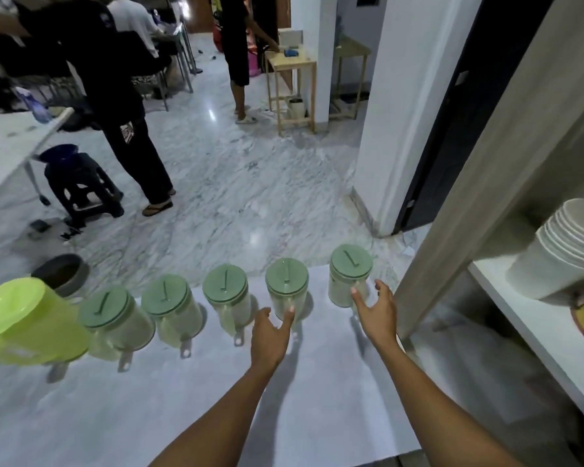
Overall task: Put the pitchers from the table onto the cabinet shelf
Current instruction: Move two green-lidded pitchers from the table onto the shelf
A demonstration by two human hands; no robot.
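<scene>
Several clear pitchers with green lids stand in a row along the far edge of the white table (189, 416). A lime-green pitcher (27, 321) without a lid sits at the left end. My left hand (272, 332) reaches toward the handle of the second pitcher from the right (286, 286), fingers apart, nearly touching it. My right hand (376, 311) is open just in front of the rightmost pitcher (349, 274), holding nothing. The white cabinet shelf (533, 335) is on the right.
A stack of white bowls (560, 254) lies on the cabinet shelf, with a coloured dish partly seen below it. A grey bucket (61, 273) stands on the floor behind the table. Two people stand farther back on the marble floor, near a dark stool (81, 187).
</scene>
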